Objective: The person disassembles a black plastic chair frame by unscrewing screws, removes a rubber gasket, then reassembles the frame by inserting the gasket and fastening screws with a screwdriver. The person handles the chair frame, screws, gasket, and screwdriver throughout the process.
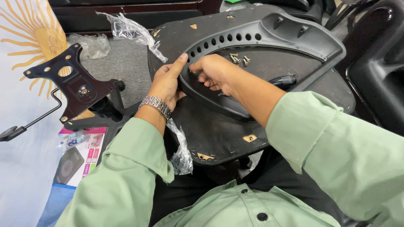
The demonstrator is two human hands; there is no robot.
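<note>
The left hand (pixel 167 82), a metal watch (pixel 156 105) at its wrist, is clamped on the near left rim of a black plastic armrest frame (pixel 290 35), thumb up along the edge. Just right, the right hand (pixel 212 70) curls its fingers around the same rim. The frame lies on an upturned black seat pad (pixel 219 134) in the middle. Loose screws (pixel 239 59) sit inside the frame, beyond the hands. Far left stands a black metal chair mechanism (pixel 75 84).

**Two hands meeting at centre**

Both forearms, in pale green sleeves pushed back from the wrists, reach away from the body. The left hand (pixel 166 82) has its thumb raised and extended, a metal watch at the wrist. The right hand (pixel 212 71), just beside it, curls its fingers downward in a grip.
</note>
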